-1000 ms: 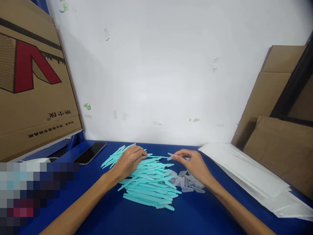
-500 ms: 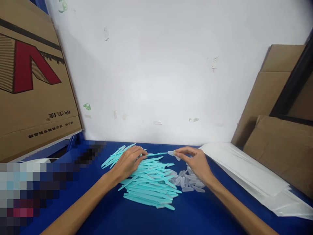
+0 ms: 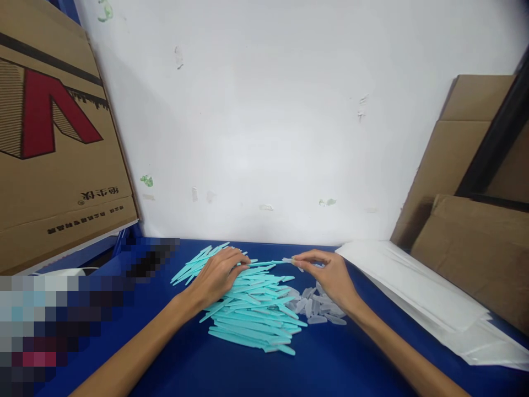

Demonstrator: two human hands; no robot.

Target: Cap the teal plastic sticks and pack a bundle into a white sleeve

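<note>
My left hand (image 3: 223, 270) pinches the handle of a turquoise eyebrow razor (image 3: 266, 263), which points to the right. Between the fingertips of my right hand (image 3: 328, 271) is a small translucent cap (image 3: 286, 259), largely covered by those fingers. The cap meets the razor's far end; how deep the blade sits inside it I cannot tell. Below my left hand spreads a heap of turquoise razors (image 3: 252, 320), with another bunch of razors (image 3: 194, 263) behind that hand. Loose translucent caps (image 3: 316, 306) lie piled beneath my right hand.
Everything lies on a blue table (image 3: 198, 369) against a white wall (image 3: 256, 121). White sheets or bags (image 3: 425, 298) are stacked at the right, before brown cardboard (image 3: 475, 253). A large printed carton (image 3: 61, 182) stands at the left, above a pixelated patch.
The razor's tip and the cap have come closer in line, and my right fingers have shifted slightly left and down. Left hand and piles look nearly the same.
</note>
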